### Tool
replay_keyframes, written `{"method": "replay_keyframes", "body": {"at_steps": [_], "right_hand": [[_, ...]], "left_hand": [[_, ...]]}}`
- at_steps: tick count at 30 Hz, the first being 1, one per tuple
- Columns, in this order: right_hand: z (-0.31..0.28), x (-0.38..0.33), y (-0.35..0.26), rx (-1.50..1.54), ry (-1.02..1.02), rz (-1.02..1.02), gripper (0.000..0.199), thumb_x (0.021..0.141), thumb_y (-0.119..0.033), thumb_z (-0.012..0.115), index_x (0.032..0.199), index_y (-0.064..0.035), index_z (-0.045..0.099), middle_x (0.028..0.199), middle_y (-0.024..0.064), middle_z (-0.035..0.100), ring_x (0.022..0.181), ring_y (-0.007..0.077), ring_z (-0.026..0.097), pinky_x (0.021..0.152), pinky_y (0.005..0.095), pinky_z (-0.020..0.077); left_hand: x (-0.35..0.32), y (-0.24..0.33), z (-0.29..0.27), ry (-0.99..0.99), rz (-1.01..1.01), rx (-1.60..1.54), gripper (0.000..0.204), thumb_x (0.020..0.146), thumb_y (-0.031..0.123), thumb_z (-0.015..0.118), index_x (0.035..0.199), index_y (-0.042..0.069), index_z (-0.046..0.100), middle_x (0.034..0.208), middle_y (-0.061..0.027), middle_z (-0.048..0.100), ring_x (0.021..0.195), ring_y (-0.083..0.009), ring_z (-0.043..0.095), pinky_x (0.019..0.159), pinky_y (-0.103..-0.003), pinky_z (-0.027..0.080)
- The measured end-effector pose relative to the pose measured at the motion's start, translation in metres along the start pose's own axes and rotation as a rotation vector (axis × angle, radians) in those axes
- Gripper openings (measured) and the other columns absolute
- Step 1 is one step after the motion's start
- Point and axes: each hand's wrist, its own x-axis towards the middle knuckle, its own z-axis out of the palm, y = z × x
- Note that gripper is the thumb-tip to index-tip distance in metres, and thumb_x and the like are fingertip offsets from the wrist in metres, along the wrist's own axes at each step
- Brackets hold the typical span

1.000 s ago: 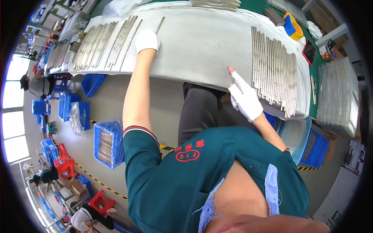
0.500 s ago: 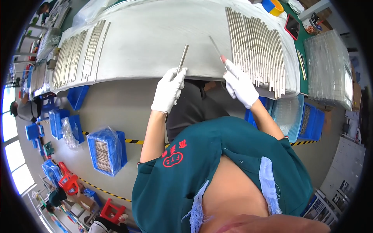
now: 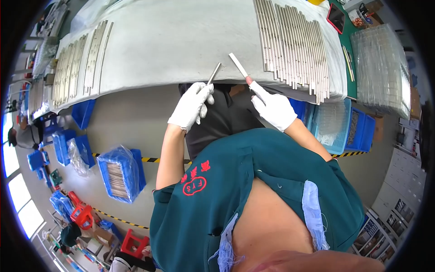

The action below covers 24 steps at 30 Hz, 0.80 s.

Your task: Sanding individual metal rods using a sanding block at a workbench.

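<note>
My left hand (image 3: 192, 105), in a white glove, is closed round a thin silvery metal rod (image 3: 215, 72). The rod's upper end sticks out past the fingers, tilted to the right; its lower part is hidden by the hand. My right hand (image 3: 275, 108), also gloved but with a bare fingertip showing, pinches a flat pale strip (image 3: 238, 65) that points up and to the left. Rod and strip are apart, both over the front edge of the white-covered table (image 3: 163, 41). Similar metal rods (image 3: 294, 47) lie side by side in a wide row at the right.
More rods (image 3: 70, 68) lie in groups on the table's left. Clear plastic trays (image 3: 380, 68) are stacked at the far right, near a red-edged tablet (image 3: 335, 18). Blue crates (image 3: 360, 131) stand below right; a plastic-lined blue crate of rods (image 3: 120, 174) stands on the floor left.
Both hands have come slightly lower and toward me. The strip in my right hand has turned, showing its broad face instead of a thin edge. Less of the left hand's rod shows.
</note>
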Motion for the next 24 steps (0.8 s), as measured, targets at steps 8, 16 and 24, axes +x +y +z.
{"method": "replay_keyframes", "body": {"at_steps": [8, 16, 24], "right_hand": [[-0.018, 0.005, -0.006, 0.032, -0.291, 0.195, 0.057, 0.090, -0.026, 0.045, 0.143, -0.0244, 0.024, 0.050, 0.0121, 0.053, 0.043, 0.0287, 0.053, 0.043, 0.0400, 0.0412], [-0.006, -0.005, -0.002, -0.020, -0.114, 0.173, 0.054, 0.089, -0.024, 0.049, 0.140, -0.0251, 0.032, 0.051, 0.0134, 0.050, 0.043, 0.0286, 0.052, 0.044, 0.0384, 0.0422], [-0.020, -0.005, 0.001, -0.006, -0.186, 0.177, 0.053, 0.089, -0.026, 0.050, 0.139, -0.0272, 0.034, 0.050, 0.0129, 0.049, 0.044, 0.0289, 0.052, 0.046, 0.0387, 0.0430]], "left_hand": [[-0.004, 0.011, -0.008, -0.037, -0.084, 0.055, 0.031, 0.091, 0.033, 0.052, 0.082, 0.005, 0.063, 0.054, 0.0015, 0.050, 0.035, -0.0039, 0.031, 0.034, -0.021, 0.023], [0.009, -0.003, -0.004, -0.150, -0.091, -0.196, 0.020, 0.090, 0.027, 0.057, 0.086, 0.007, 0.057, 0.062, 0.0037, 0.048, 0.039, -0.0012, 0.035, 0.033, -0.017, 0.025], [0.006, 0.000, -0.003, 0.018, 0.095, 0.092, 0.026, 0.091, 0.028, 0.052, 0.095, 0.005, 0.065, 0.057, 0.0034, 0.046, 0.042, -0.0029, 0.032, 0.039, -0.019, 0.025]]}}
